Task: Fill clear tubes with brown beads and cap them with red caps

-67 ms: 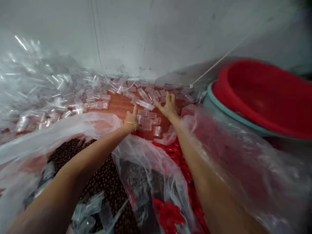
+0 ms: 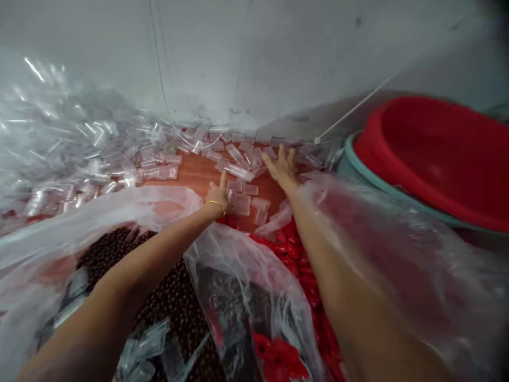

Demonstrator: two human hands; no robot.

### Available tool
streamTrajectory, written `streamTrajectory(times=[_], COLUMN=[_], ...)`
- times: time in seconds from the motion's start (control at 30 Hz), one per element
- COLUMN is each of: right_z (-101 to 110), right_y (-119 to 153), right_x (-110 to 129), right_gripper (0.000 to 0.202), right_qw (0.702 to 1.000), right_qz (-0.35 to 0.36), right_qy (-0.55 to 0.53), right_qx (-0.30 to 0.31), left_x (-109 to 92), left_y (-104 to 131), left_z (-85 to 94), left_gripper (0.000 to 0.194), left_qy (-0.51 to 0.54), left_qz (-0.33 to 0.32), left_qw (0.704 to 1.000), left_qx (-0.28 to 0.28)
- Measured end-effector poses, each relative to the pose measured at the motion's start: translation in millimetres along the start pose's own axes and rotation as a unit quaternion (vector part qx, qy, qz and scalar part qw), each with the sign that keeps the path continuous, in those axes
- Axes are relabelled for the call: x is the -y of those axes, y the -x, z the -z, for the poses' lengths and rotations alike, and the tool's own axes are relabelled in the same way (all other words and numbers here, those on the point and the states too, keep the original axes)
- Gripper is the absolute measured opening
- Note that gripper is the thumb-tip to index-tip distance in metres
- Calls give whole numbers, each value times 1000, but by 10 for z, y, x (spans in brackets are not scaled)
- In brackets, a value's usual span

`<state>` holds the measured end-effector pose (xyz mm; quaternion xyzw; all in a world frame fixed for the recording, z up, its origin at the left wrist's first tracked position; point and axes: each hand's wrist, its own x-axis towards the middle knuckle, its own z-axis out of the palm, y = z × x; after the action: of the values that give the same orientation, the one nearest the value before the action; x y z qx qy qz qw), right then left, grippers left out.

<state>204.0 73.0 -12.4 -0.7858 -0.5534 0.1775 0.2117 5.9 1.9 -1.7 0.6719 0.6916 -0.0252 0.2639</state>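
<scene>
Many small clear plastic containers [image 2: 239, 171] lie scattered on a reddish-brown surface [image 2: 194, 172]. My left hand [image 2: 218, 196], with a gold bangle at the wrist, is beside a small cluster of these containers [image 2: 240, 203], one finger stretched forward; its other fingers are partly hidden. To the right, my right hand [image 2: 282, 167] reaches over the surface, fingers spread, close to more containers by the wall. I see nothing gripped in it. Dark brown beads [image 2: 169, 300] fill a plastic-lined space under my left arm. Shiny red pieces [image 2: 296, 260] are heaped beside my right arm.
A big pile of clear containers [image 2: 91, 143] rises at the left. On the right, a red basin [image 2: 397, 159] rests in a pale green one [image 2: 358, 162]. Sheer plastic bags [image 2: 159, 197] drape around the beads and red pieces. A white string [image 2: 350, 112] hangs along the wall.
My right hand has shifted slightly right and its fingers are spread wider. A couple of containers between my hands have turned. My left hand has barely moved.
</scene>
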Motion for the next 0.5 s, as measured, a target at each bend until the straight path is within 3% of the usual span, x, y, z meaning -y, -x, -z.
streamTrajectory(times=[0.1,0.2,0.3,0.37,0.5], right_z=[-42,-190,-372,-456,-477], right_y=[-340,-354,-109,107,503], right_x=[64,248,429,478,406], right_gripper=[89,83,68,61,47], right_qw=[996,992,992,996,988], right_qz=[-61,-45,3,9,9], right_qy=[-6,39,74,41,-113], right_qx=[58,111,100,78,107], left_x=[-77,-142,-177,-183,-196], left_y=[-98,-278,-452,-499,-363], left_z=[-30,-53,-106,-166,-304], left_gripper=[126,125,128,125,94], left_qy=[13,60,124,175,282], left_qz=[2,-31,-79,-94,-85], left_qw=[1000,997,988,977,952], left_qx=[-17,-28,-50,-72,-83])
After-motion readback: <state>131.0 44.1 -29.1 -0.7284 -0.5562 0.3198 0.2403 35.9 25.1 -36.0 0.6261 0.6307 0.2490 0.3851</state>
